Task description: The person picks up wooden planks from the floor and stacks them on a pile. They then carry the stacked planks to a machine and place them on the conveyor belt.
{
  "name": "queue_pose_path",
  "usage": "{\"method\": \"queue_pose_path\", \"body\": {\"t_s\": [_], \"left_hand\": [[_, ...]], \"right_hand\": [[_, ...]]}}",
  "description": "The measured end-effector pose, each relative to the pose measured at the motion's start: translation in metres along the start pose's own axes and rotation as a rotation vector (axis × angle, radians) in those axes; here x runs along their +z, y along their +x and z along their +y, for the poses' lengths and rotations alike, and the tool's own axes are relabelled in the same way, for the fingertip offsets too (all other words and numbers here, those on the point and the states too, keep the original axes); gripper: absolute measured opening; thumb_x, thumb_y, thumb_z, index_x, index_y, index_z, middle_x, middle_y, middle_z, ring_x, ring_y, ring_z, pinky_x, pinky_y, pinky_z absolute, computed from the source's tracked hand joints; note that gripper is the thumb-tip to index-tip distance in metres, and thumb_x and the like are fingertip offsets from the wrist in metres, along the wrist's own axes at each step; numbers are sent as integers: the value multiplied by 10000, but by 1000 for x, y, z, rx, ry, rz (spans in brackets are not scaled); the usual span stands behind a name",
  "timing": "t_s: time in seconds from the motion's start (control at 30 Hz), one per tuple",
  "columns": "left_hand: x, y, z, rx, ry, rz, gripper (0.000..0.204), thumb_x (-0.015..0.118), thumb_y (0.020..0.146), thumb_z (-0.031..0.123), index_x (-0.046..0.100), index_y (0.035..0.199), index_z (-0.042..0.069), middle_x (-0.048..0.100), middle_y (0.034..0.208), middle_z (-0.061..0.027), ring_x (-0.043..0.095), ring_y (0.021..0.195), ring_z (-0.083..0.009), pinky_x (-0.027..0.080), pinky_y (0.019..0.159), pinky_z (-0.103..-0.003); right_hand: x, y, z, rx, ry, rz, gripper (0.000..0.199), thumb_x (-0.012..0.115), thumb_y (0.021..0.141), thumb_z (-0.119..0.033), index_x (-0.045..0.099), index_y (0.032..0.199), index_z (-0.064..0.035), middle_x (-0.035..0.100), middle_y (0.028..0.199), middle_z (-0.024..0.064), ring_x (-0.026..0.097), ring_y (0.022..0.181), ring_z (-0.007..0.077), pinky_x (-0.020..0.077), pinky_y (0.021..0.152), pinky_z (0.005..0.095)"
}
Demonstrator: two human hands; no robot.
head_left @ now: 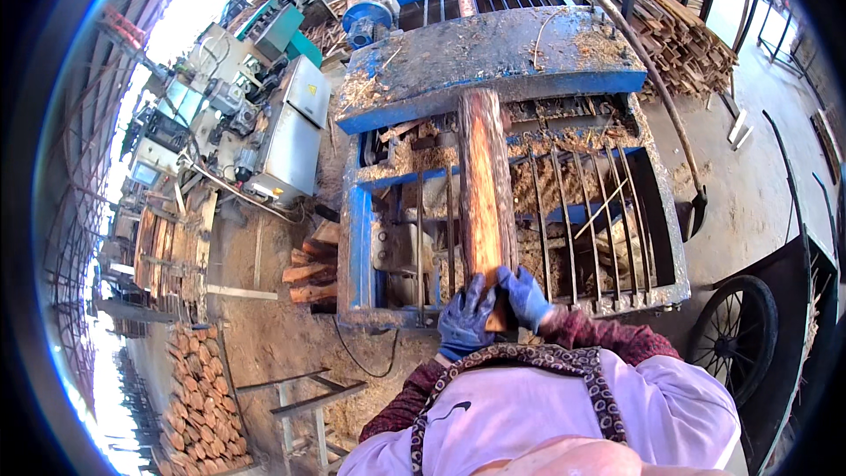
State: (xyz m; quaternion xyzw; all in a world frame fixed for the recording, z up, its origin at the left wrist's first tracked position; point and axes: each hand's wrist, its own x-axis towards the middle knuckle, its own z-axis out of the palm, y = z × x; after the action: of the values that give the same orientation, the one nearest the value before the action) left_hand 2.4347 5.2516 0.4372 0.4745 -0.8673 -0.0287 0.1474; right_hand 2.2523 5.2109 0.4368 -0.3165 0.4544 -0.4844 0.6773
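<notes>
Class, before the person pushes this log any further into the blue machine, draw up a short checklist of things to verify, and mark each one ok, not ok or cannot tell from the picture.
1. Both hands on the log's near end: left hand and right hand grip the log. Ok.
2. Gloves on both hands: blue gloves. Ok.
3. Log lies lengthwise on the bars of the infeed grate. Ok.
4. Far end under the blue cover. Ok.
5. Machine running: cannot tell.
6. Shovel leans against the frame, apart from the log. Ok.
</notes>
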Motion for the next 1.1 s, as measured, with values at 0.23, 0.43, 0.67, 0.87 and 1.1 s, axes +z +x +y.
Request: {"method": "queue_pose_path", "body": {"t_s": [0.23, 0.43, 0.67, 0.87, 1.1], "left_hand": [[-43, 47, 34, -74, -22, -109, 930, 807, 708, 272, 426, 1557, 268, 379, 1632, -53, 679, 794, -312, 551, 657, -429], [-66, 72, 35, -98, 50, -201, 873, 788, 729, 235, 453, 1534, 284, 403, 1614, -56, 709, 815, -341, 577, 706, -454], [27, 104, -25, -54, 17, -173, 576, 636, 894, 256, 515, 1457, 252, 493, 1518, -109, 689, 688, -370, 541, 618, -499], [39, 188, -73, 17, -77, -114, 534, 609, 906, 197, 554, 1434, 251, 461, 1547, -91, 675, 636, -343, 545, 568, -470], [53, 269, -124, 3, -78, -139, 775, 721, 846, 350, 413, 1556, 296, 343, 1646, -99, 711, 758, -337, 555, 640, -471]], "right_hand": [[-48, 42, 32, -155, -164, 19, 337, 607, 1004, -373, 640, 1030, -39, 644, 778, 46, 572, 688, 186, 474, 627, 356], [-23, 12, -37, -142, 65, 100, 403, 634, 996, -281, 575, 1270, 8, 657, 1082, 132, 613, 971, 231, 503, 843, 372], [-18, 24, -33, -686, -952, 327, 567, 610, 938, -226, 487, 1432, 24, 468, 1474, 308, 476, 1349, 470, 397, 1148, 472], [-13, 92, -47, -683, -1021, 385, 579, 635, 927, -238, 486, 1425, 17, 453, 1488, 303, 499, 1316, 475, 418, 1119, 479], [28, 52, -35, -743, -1138, 365, 618, 681, 904, -270, 495, 1425, 5, 439, 1494, 307, 454, 1360, 478, 380, 1142, 506]]}}
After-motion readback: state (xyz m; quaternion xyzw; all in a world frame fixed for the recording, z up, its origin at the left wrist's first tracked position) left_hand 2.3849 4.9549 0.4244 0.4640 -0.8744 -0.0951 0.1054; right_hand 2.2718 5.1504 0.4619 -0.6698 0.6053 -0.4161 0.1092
